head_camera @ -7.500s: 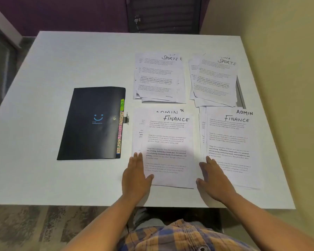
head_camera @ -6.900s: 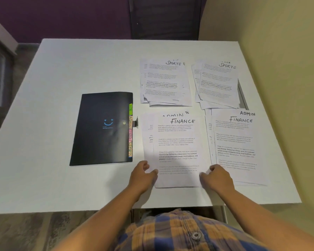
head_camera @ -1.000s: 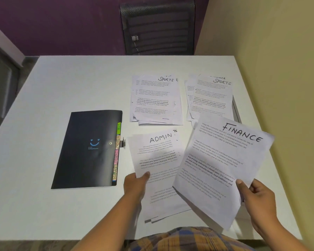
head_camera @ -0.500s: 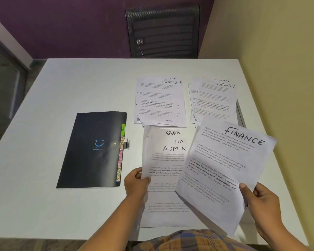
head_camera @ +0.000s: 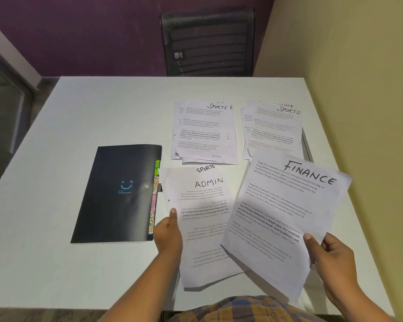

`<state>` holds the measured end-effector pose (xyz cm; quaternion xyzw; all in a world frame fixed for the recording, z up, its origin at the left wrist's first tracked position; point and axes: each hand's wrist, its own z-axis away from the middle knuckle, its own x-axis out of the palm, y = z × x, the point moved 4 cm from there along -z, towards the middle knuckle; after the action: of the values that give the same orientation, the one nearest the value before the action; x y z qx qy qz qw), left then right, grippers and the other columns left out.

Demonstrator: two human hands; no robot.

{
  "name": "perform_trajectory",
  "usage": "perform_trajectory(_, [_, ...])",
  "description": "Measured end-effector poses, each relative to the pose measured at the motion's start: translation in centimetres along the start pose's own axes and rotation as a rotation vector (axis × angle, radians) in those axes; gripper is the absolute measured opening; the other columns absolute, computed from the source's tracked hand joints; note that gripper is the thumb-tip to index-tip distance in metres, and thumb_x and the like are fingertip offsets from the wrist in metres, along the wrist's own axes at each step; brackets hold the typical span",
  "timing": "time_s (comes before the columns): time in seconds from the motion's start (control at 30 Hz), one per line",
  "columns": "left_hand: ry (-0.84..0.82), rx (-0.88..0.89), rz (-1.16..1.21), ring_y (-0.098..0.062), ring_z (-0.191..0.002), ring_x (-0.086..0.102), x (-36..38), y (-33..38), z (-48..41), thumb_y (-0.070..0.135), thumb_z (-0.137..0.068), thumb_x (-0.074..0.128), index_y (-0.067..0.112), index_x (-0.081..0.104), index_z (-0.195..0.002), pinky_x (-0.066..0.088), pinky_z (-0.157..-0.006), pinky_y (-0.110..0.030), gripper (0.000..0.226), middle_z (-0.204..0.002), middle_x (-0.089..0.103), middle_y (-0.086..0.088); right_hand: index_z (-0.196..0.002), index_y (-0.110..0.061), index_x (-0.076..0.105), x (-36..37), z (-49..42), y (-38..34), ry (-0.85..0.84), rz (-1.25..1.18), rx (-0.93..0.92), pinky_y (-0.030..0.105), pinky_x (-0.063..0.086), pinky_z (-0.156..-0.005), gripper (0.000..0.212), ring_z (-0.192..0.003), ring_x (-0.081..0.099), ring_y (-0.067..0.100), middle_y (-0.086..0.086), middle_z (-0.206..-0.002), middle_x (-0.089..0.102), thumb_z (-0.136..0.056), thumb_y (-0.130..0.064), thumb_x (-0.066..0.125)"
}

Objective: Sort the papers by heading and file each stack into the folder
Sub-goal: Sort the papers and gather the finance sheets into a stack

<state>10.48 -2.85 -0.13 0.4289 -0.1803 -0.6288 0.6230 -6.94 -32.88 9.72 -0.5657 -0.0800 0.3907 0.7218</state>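
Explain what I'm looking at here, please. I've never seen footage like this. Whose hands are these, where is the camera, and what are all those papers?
There is no machine here. A person works with bare hands, and the one camera sits on their head, looking forward and down, so the arms come in from the bottom edge. On the white table lies a closed black folder with coloured tabs along its right edge. Further back are a middle SPORTS pile and a right SPORTS pile, both printed sheets. The right hand pinches the FINANCE sheet, lifted and tilted. The left hand grips the edge of the ADMIN pile, where a SPORTS heading peeks out behind the top sheet. A dark chair stands beyond the table.
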Motion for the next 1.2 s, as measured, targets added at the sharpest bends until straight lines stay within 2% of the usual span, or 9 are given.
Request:
perform_trajectory(0.07, [0.006,0.032,-0.084,-0.024,-0.061,0.058,-0.2,0.2,0.1,0.056,-0.096,0.043,0.012,0.050,-0.058,0.046,-0.059,-0.033,0.059,-0.063,0.060,-0.003,-0.068,-0.015,0.056,0.1,0.1,-0.2,-0.007,-0.008,-0.004,0.025,0.035,-0.052,0.028,-0.036,0.048,-0.003,-0.016,-0.039,0.053,-0.094,-0.003,0.061])
perform_trajectory(0.23, [0.075,0.305,-0.233,-0.019,-0.094,0.060,-0.3,3.5,1.8,0.043,-0.093,0.059,0.016,0.060,-0.116,0.045,-0.075,-0.029,0.036,-0.108,0.057,0.007,-0.100,-0.003,0.071,0.3,0.0,0.1,-0.040,0.004,-0.002,0.022,0.044,-0.048,0.012,-0.045,0.059,-0.001,-0.003,-0.065,0.071,-0.094,-0.006,0.061])
perform_trajectory(0.33, [-0.374,0.312,-0.157,-0.014,-0.092,0.067,2.1,6.0,3.7,0.043,-0.087,0.066,0.021,0.059,-0.119,0.056,-0.074,-0.028,0.040,-0.104,0.067,0.006,-0.103,-0.007,0.071,1.4,0.0,-0.6,-0.125,-0.059,0.034,0.015,0.046,-0.043,0.015,-0.051,0.066,0.005,0.007,-0.077,0.076,-0.095,-0.005,0.060])
perform_trajectory(0.47, [-0.761,0.325,-0.244,-0.010,-0.086,0.074,3.8,7.9,6.6,0.048,-0.089,0.059,0.021,0.071,-0.107,0.057,-0.070,-0.021,0.034,-0.097,0.077,0.005,-0.105,-0.011,0.072,3.3,-0.3,-1.3,-0.271,-0.123,0.077,0.029,0.059,-0.061,0.018,-0.078,0.076,0.023,0.006,-0.090,0.079,-0.096,-0.007,0.058])
perform_trajectory(0.6, [-0.669,0.411,-0.213,-0.015,-0.083,0.075,3.2,8.1,6.3,0.032,-0.097,0.057,0.016,0.076,-0.093,0.059,-0.074,-0.032,0.025,-0.089,0.078,0.001,-0.095,-0.013,0.074,3.9,-2.5,-0.2,-0.358,-0.030,0.102,0.032,0.053,-0.063,0.011,-0.067,0.066,0.017,0.002,-0.074,0.073,-0.094,-0.011,0.063])
perform_trajectory(0.77, [-0.502,0.306,-0.127,-0.014,-0.065,0.074,2.2,7.4,5.6,0.032,-0.096,0.057,0.016,0.073,-0.088,0.054,-0.050,-0.022,0.024,-0.075,0.077,0.005,-0.120,-0.013,0.065,0.2,-7.4,5.5,0.035,0.441,0.214,0.038,0.049,-0.097,0.037,-0.112,0.062,0.028,0.004,-0.120,0.066,-0.087,-0.030,0.069])
perform_trajectory(0.9, [-0.429,0.272,-0.063,-0.016,-0.065,0.074,1.5,6.9,5.5,0.033,-0.096,0.058,0.019,0.071,-0.087,0.054,-0.054,-0.027,0.021,-0.072,0.077,0.005,-0.114,-0.007,0.058,-3.2,-8.5,9.5,0.221,0.770,0.367,0.043,0.054,-0.085,0.057,-0.102,0.058,0.035,0.014,-0.115,0.060,-0.076,-0.049,0.067])
perform_trajectory(1.03, [-0.408,0.216,-0.006,-0.034,-0.082,0.074,1.0,6.1,4.9,0.030,-0.093,0.063,0.016,0.074,-0.094,0.059,-0.078,-0.051,0.018,-0.086,0.078,-0.007,-0.119,-0.009,0.047,-3.8,-8.3,10.0,0.207,0.831,0.462,0.048,0.047,-0.090,0.074,-0.111,0.055,0.037,0.013,-0.117,0.059,-0.070,-0.057,0.074])
perform_trajectory(1.2, [-0.371,0.210,-0.014,-0.036,-0.086,0.073,0.6,5.8,4.7,0.032,-0.092,0.064,0.015,0.074,-0.093,0.056,-0.085,-0.057,0.020,-0.089,0.078,-0.009,-0.102,-0.013,0.058,-4.1,-8.4,11.3,0.090,0.594,0.479,0.043,0.059,-0.075,0.051,-0.077,0.066,0.027,0.003,-0.087,0.066,-0.068,-0.043,0.081])
